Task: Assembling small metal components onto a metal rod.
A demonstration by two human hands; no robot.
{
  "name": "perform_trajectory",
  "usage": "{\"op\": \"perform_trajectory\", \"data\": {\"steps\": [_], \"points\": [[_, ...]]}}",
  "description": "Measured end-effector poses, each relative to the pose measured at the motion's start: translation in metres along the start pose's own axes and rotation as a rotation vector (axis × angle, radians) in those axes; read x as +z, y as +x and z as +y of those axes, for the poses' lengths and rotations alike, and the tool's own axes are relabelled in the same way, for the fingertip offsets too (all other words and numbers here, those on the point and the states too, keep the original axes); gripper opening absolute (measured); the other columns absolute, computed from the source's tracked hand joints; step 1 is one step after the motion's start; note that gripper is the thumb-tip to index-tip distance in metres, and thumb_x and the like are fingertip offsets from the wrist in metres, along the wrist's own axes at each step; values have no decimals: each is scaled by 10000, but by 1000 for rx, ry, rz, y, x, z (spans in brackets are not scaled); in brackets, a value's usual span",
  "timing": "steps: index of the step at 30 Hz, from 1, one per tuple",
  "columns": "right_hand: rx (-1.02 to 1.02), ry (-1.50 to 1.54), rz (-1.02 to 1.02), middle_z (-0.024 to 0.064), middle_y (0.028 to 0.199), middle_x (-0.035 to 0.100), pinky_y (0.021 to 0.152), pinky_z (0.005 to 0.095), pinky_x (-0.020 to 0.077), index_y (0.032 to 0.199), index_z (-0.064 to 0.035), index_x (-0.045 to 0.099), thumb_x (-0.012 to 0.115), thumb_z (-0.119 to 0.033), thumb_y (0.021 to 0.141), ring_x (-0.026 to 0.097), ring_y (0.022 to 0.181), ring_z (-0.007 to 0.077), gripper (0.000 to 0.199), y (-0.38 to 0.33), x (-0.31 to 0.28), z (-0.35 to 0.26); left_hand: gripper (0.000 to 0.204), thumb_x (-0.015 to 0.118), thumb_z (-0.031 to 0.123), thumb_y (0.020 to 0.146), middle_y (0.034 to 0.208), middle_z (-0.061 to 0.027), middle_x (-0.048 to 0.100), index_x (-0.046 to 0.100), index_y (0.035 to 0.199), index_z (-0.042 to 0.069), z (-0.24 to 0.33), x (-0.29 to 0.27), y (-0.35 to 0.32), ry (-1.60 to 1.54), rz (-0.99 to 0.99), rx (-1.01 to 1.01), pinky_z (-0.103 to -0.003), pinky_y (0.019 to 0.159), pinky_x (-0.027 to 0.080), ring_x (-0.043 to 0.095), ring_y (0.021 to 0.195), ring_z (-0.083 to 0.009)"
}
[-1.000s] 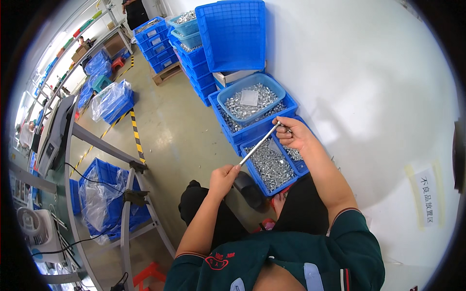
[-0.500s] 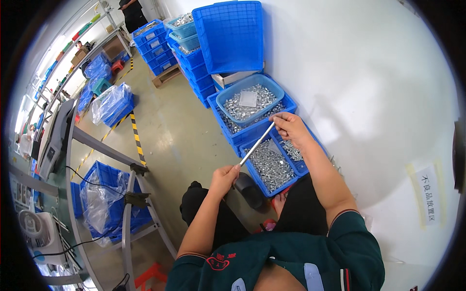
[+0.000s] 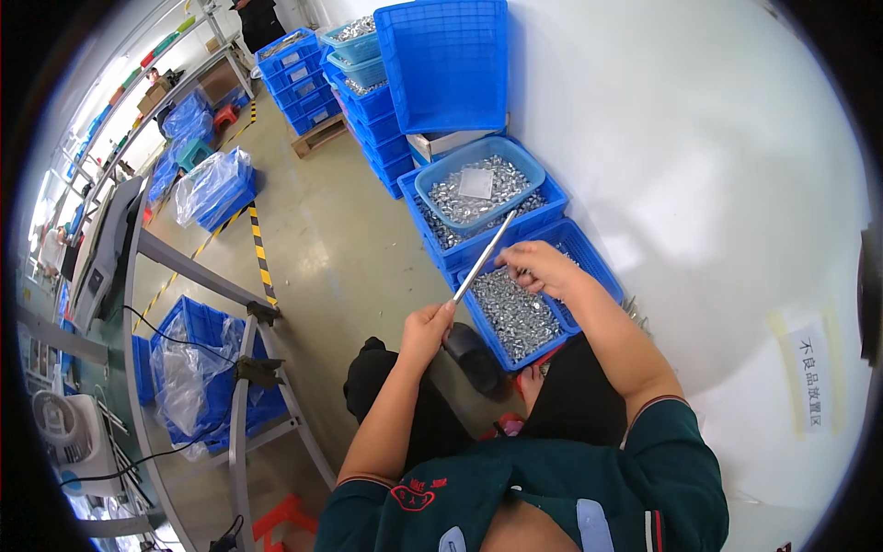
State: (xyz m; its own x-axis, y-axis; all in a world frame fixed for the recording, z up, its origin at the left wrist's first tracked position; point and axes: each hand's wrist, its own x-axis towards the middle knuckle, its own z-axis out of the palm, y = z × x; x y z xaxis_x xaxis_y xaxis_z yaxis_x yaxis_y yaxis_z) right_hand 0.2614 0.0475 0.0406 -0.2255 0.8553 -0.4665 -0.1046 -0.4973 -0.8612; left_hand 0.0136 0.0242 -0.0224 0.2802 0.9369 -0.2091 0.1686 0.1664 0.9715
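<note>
A thin silvery metal rod (image 3: 484, 258) slants up and away from my left hand (image 3: 427, 333), whose fingers are wrapped round its near end. My right hand (image 3: 541, 265) is off the rod, just right of its middle. Its fingers are bent and somewhat apart, and nothing shows between them. Beneath it sits a blue divided bin (image 3: 492, 348) with many small shiny metal parts (image 3: 517, 313) in its compartments. Beyond the rod's far end, a light-blue basin (image 3: 425, 195) of similar parts, with a clear square piece on top, rests on a larger blue bin (image 3: 432, 241).
Blue crates (image 3: 372, 124) are stacked beyond, beside an upright blue crate (image 3: 446, 69) near the white wall (image 3: 662, 138). To the left stand a grey metal frame (image 3: 198, 279) and a plastic-covered blue bin (image 3: 193, 368). A dark shoe (image 3: 474, 359) is by my knees. A person (image 3: 259, 23) stands far off.
My right hand has let go of the rod's far end and moved down toward the divided bin. My left hand keeps hold of the rod, now tilted a little more upright.
</note>
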Motion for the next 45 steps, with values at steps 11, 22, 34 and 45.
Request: {"op": "perform_trajectory", "data": {"steps": [11,22,34,45], "points": [[-178,584,27,67,740,507,353,160,254,911,-3,545,563,-127,857,367,473,54,137,1,-41,-11,383,560,320,865,504,14,448,550,625,21,2,-4,-7,134,-23,34,-249,469,335,412,492,-65],[-171,507,-107,10,665,484,357,144,245,885,-23,570,621,-109,822,372,470,35,117,-3,-36,-15,389,566,329,861,486,8,432,554,629,18,-6,-4,-8,164,-27,68,-261,451,334,403,473,-71],[-317,149,220,-44,598,420,380,181,196,816,-67,548,663,-144,801,340,468,29,140,-8,-15,-23,409,569,354,853,491,-9,450,564,627,14,-8,-3,-6,160,2,51,-276,470,353,425,487,-85],[75,284,-137,67,800,497,358,138,240,969,27,522,536,-55,844,371,505,45,150,12,-15,6,401,535,333,886,526,6,443,524,619,34,3,3,2,34,25,-31,-241,446,286,385,472,-76]]}}
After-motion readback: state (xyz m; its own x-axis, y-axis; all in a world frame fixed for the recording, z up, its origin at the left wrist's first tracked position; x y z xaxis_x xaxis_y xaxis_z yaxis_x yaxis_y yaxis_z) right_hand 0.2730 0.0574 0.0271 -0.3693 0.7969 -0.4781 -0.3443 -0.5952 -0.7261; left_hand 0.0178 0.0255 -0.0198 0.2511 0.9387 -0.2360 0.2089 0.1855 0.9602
